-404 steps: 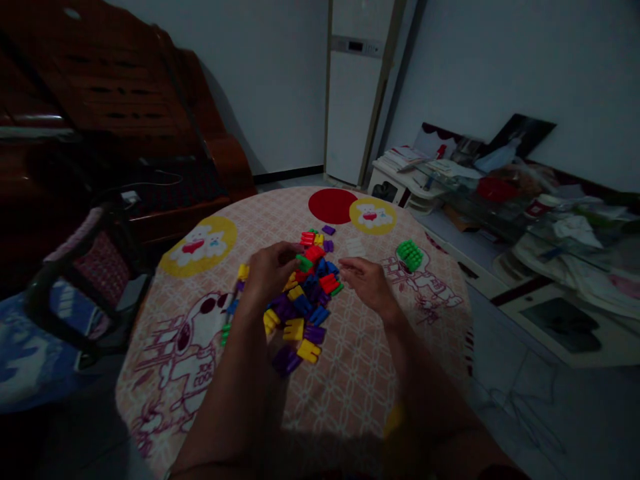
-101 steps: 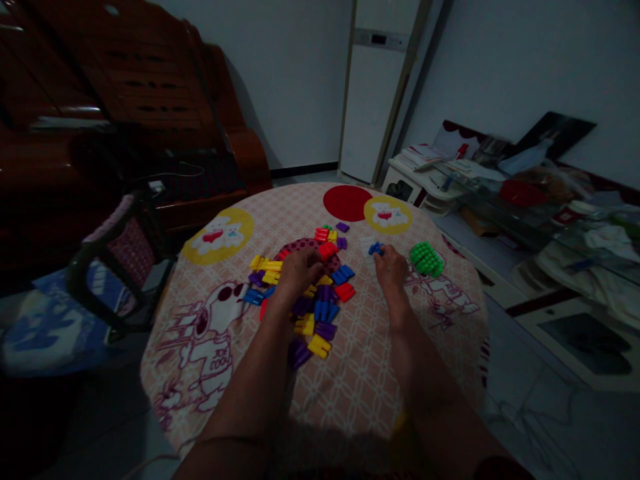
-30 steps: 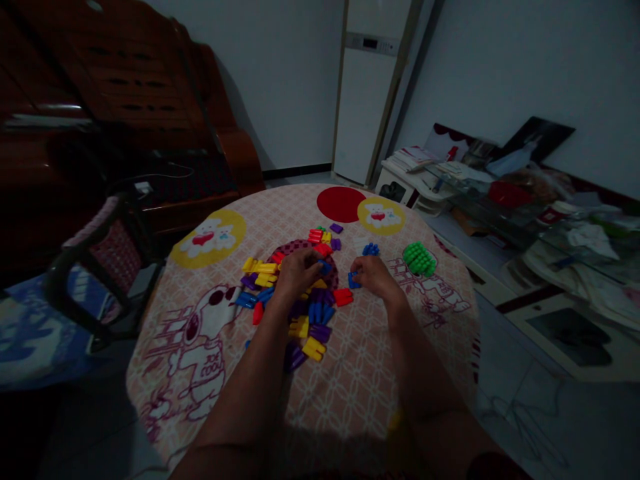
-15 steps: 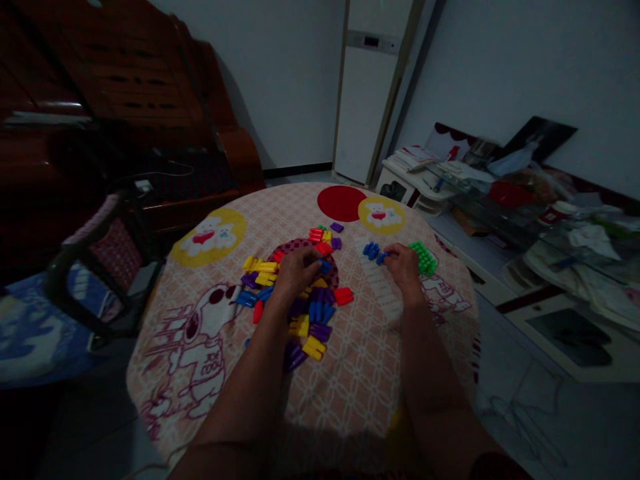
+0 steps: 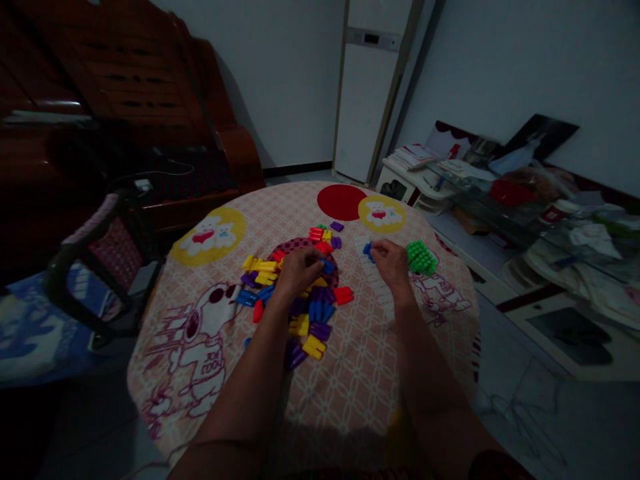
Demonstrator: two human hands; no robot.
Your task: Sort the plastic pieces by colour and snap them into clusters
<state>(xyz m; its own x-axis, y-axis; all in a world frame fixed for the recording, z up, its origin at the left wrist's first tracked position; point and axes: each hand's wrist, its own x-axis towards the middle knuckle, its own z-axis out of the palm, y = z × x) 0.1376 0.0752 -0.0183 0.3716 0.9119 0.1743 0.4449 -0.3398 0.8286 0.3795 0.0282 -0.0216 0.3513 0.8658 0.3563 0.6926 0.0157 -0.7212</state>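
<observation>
Over a loose pile of coloured plastic building blocks, my left hand (image 5: 300, 268) is closed on a blue building block (image 5: 327, 267) in its fingertips. My right hand (image 5: 393, 263) pinches at a small row of blue blocks (image 5: 369, 251) lying on the tablecloth; its fingers hide part of them. To the right of that hand sits a tight cluster of green blocks (image 5: 421, 258). Around my left hand lie yellow blocks (image 5: 314, 347), purple blocks (image 5: 320, 331) and a red block (image 5: 343, 295), several overlapping.
A patterned cloth (image 5: 350, 393) covers the round table. Beyond the pile are a few more blocks (image 5: 316, 234). A chair (image 5: 100, 267) stands at the left, a wooden sofa (image 5: 135, 87) behind it. A cluttered glass-topped cabinet (image 5: 500, 220) runs along the right.
My right hand has moved left, away from the green cluster and onto the blue row, covering more of it. My left hand stays almost in place with its blue block.
</observation>
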